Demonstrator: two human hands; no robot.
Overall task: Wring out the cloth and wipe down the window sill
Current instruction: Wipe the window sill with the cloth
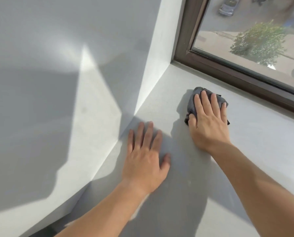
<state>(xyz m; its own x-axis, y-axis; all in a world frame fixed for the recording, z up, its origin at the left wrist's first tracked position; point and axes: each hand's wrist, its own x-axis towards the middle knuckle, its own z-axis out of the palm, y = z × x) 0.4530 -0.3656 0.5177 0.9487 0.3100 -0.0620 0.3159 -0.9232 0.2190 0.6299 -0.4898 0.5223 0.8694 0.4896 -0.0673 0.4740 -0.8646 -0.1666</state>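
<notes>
The right hand (209, 120) is pressing a bunched dark grey cloth (193, 101) flat against the pale grey window sill (262, 134), fingers spread over it (near the brown window frame (228, 72)), likely mid-wipe. The left hand (147, 154) is lying open and empty, probably bracing.

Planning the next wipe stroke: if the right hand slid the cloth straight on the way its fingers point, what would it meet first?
The right hand, flat on the dark grey cloth, points toward the dark brown window frame. Only bare light grey sill lies between, so probably the frame's lower rail.
</notes>
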